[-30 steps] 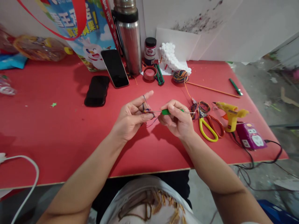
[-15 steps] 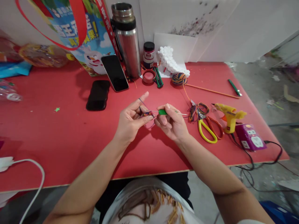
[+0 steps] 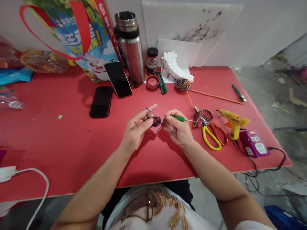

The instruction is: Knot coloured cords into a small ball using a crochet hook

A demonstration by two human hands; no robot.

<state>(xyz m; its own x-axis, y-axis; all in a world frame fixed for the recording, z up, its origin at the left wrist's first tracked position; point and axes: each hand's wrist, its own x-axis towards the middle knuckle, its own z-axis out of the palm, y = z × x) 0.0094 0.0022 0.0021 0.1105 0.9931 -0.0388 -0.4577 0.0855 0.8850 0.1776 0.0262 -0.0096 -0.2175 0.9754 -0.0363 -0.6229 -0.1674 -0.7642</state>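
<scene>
Between thumb and fingers, my left hand pinches a small multicoloured crochet piece. A dark strand of yarn runs over its raised index finger. My right hand is closed around the green handle of a crochet hook. The hook's thin metal shaft points left at the crochet piece; whether its tip sits inside a stitch I cannot tell. A loose loop of yarn hangs below, between the hands. Behind them lies a ball of multicoloured yarn.
Right of my hands are scissors with a yarn tangle, a yellow glue gun and a purple power block. Toward the back stand a steel bottle, two phones, a green cutter and a patterned bag.
The crochet piece now shows more of its face beyond my left thumb. My right hand has shifted its hold, with more of the green handle showing. The whole view has tilted slightly.
</scene>
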